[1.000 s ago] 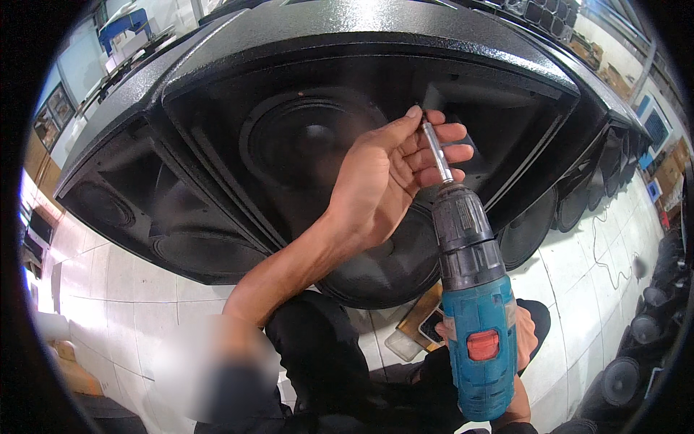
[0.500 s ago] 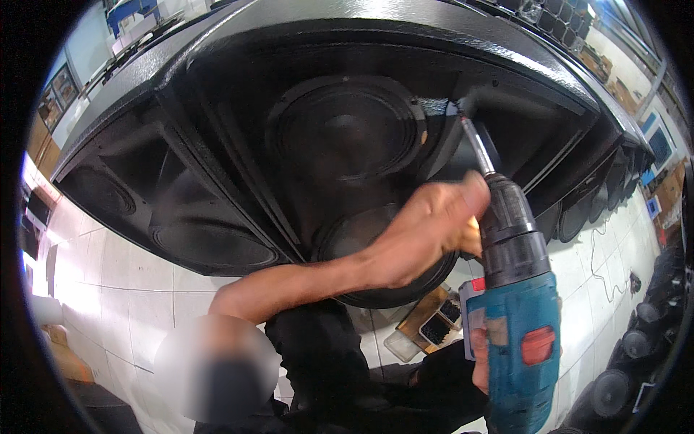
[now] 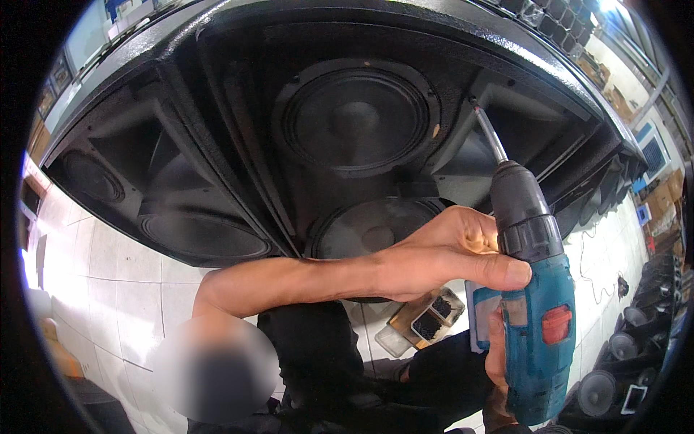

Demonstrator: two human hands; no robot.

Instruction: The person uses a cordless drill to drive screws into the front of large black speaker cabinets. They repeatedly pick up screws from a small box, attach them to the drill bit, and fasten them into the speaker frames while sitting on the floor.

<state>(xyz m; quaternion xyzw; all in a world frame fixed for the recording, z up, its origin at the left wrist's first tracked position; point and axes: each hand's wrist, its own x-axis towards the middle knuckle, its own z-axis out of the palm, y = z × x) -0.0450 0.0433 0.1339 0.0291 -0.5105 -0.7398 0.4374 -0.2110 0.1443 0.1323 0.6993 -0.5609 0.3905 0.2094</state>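
Note:
A teal and black cordless drill (image 3: 533, 318) points up and away, its long bit (image 3: 491, 134) ending at a dark screw spot on the upper left corner of a black horn (image 3: 535, 123) in a large speaker cabinet (image 3: 238, 43). Wrapped round the drill's handle is my right hand (image 3: 496, 351), mostly hidden behind the tool's body. My left hand (image 3: 452, 253) reaches across from the left and grips the drill just behind the chuck, thumb on top of the housing. Left of the bit sits a round speaker cone (image 3: 354, 119); a second cone (image 3: 361, 224) is partly covered by my left arm.
Below the cabinet, an open container (image 3: 437, 315) holds small dark screws in compartments, beside my leg. A second cabinet face with a horn and cones (image 3: 202, 235) angles off to the left. Several loose speakers (image 3: 596, 390) line the right side of the tiled floor (image 3: 116, 289).
My left hand has moved from beside the chuck and bit down onto the drill's body. The bit's tip has shifted slightly right, onto the horn's corner.

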